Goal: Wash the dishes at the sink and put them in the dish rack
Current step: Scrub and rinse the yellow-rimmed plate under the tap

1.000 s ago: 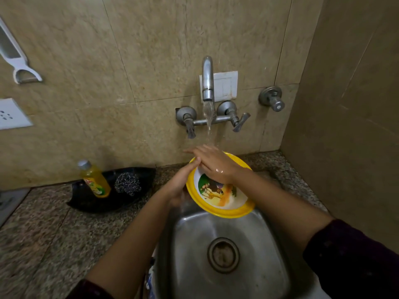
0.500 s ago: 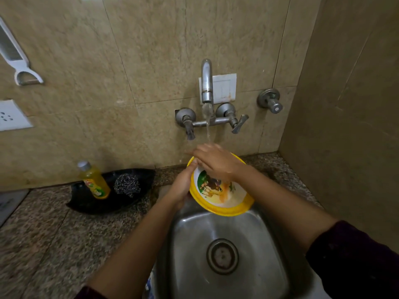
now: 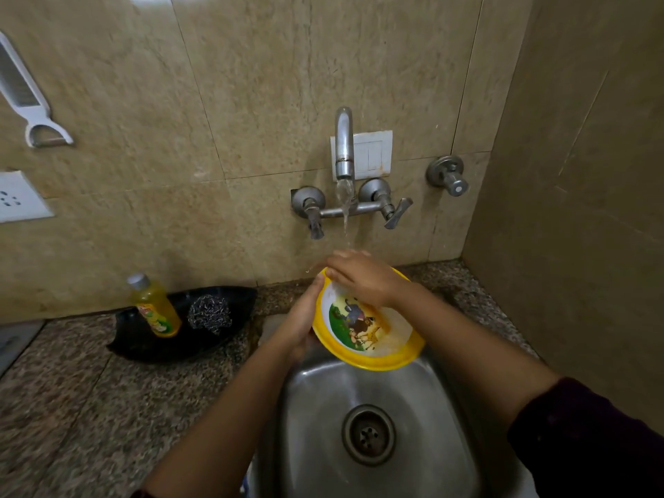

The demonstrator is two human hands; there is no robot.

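Observation:
A yellow-rimmed plate point(image 3: 373, 339) with a cartoon picture is tilted over the back of the steel sink point(image 3: 316, 425). My left hand point(image 3: 301, 318) grips its left edge, thumb on the rim. My right hand point(image 3: 363, 276) lies on the plate's upper part with its fingers flat on the surface, right under the water running from the tap point(image 3: 344, 149). An orange smear shows on the plate's lower right. No dish rack is in view.
A black tray point(image 3: 151, 339) on the granite counter at the left holds a yellow soap bottle point(image 3: 154, 310) and a steel scrubber point(image 3: 209, 313). Tiled walls close in behind and at the right. A white peeler point(image 3: 25, 98) hangs on the left wall.
My right hand has slid a little up and left across the plate's top under the stream. The plate stays tilted in my left hand.

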